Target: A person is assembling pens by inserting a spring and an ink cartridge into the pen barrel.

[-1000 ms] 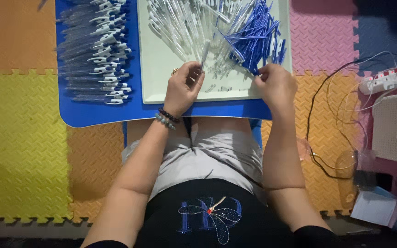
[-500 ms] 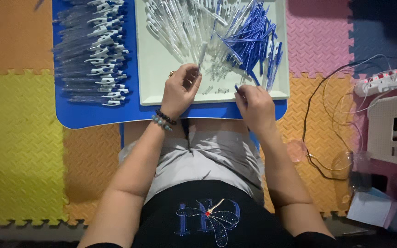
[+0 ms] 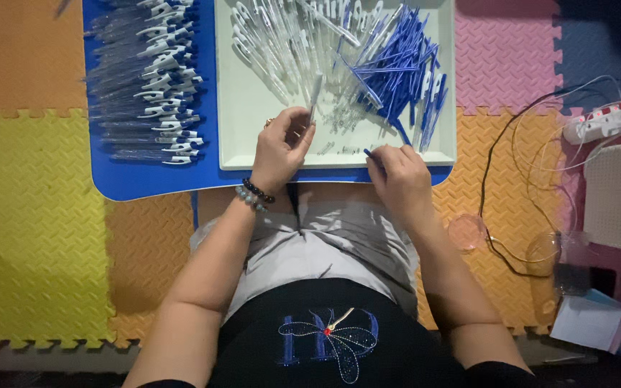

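Over the near edge of the white tray [image 3: 253,154], my left hand [image 3: 282,147] pinches 1 clear pen barrel [image 3: 315,93] upright between its fingers. My right hand [image 3: 400,172] pinches 1 blue refill [image 3: 369,153] beside the blue pile [image 3: 397,65]. Finished pens [image 3: 145,79] lie on the blue board [image 3: 145,179].

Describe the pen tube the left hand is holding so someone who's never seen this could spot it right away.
Start at the white tray on the blue table. Near its front edge the left hand pinches one clear pen tube. Unlike the tubes heaped flat behind it, this one is lifted, pointing away from the person.
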